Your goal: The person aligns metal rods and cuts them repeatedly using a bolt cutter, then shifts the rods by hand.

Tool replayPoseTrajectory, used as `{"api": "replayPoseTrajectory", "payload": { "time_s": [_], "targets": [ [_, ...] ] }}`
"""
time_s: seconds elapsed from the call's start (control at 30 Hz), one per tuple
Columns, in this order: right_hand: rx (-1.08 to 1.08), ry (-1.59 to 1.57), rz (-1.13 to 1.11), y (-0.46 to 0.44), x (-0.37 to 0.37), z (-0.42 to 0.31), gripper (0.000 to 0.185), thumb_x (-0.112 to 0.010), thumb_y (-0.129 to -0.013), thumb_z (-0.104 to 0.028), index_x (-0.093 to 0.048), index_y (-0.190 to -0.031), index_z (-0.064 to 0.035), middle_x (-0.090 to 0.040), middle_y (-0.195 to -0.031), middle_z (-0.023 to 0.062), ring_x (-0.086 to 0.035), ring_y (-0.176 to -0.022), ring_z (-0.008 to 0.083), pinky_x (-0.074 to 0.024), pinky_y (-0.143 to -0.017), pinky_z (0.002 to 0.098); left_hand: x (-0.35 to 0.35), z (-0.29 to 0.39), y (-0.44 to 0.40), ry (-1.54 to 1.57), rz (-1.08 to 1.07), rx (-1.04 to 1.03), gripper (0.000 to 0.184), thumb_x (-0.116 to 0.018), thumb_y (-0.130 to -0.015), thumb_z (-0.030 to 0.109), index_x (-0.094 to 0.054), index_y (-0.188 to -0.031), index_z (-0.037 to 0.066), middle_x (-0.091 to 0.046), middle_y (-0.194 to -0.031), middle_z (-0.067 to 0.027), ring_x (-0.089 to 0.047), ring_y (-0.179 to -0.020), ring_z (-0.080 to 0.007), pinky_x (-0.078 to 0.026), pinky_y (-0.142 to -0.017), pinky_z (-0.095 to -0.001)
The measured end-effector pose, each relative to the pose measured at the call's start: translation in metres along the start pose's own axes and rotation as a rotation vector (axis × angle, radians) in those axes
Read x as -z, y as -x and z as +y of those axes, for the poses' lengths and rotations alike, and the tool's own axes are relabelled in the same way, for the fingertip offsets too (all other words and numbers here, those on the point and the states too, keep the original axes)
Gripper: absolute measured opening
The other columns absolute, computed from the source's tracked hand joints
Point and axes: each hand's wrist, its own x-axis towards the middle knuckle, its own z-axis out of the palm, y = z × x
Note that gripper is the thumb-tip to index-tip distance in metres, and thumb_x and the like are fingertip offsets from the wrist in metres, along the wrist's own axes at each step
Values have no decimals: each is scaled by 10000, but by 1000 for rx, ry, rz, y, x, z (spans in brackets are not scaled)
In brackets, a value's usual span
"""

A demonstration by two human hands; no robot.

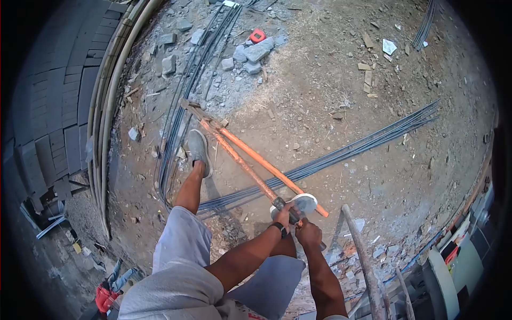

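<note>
Long-handled orange bolt cutters (234,154) reach from the person's front up and left, with their jaws at the bundle of dark steel bars (194,69). My left hand (285,214) is wrapped round the dark grip of one handle. Just right of it, my right hand (308,233) is closed round the end of the same handle. The other orange handle (266,166) lies by my right shoe (304,204), untouched by either hand. A second bundle of bars (341,157) runs beneath the handles.
Rubble blocks (258,50) and a red tape measure (257,36) lie at the top. Long poles (109,101) and stacked grey slabs (50,101) stand left. A wooden pole (362,250) leans at the lower right. Another person (106,297) is at the lower left.
</note>
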Motion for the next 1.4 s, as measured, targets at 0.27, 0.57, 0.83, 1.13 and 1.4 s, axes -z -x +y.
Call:
{"api": "replayPoseTrajectory", "payload": {
  "time_s": [0.27,0.57,0.83,1.13,1.4],
  "targets": [
    [-80,-813,-677,106,136,-91,553,-685,-859,-305,-527,-1315,-35,-697,-1051,199,-721,-832,296,-563,-649,371,14,194,71,229,-106,33,254,-659,-917,325,-495,-807,167,-452,-627,60,-478,-520,-92,-467,-526,-298],
    [104,-1605,-346,229,308,-400,848,-541,-887,-478,-243,-1525,-6,-325,-1525,260,-327,-1425,390,-245,-1175,518,9,405,210,536,-364,189,264,-607,-967,296,-471,-795,150,-422,-610,51,-432,-509,-88,-447,-510,-271],
    [866,-1705,85,180,357,-655,475,-307,-988,-425,-477,-682,-104,-533,-603,86,-559,-590,218,-484,-785,375,18,553,195,753,-436,251,249,-560,-963,151,-427,-758,109,-439,-617,4,-487,-539,-170,-490,-562,-313],
    [1100,-1485,198,128,390,-710,550,-314,-958,-591,-439,-835,-70,-473,-687,77,-469,-619,173,-444,-644,330,-15,571,146,860,-386,114,301,-559,-967,368,-498,-831,106,-587,-736,-50,-600,-673,-214,-529,-700,-373],
    [1040,-852,413,36,287,-677,597,-608,-880,-610,-430,-978,-49,-444,-762,50,-495,-680,162,-438,-691,343,120,542,-12,-565,370,-623,536,-609,-889,455,-585,-1203,20,-526,-1268,-240,-536,-1175,-385,-441,-981,-485]
  ]
}}
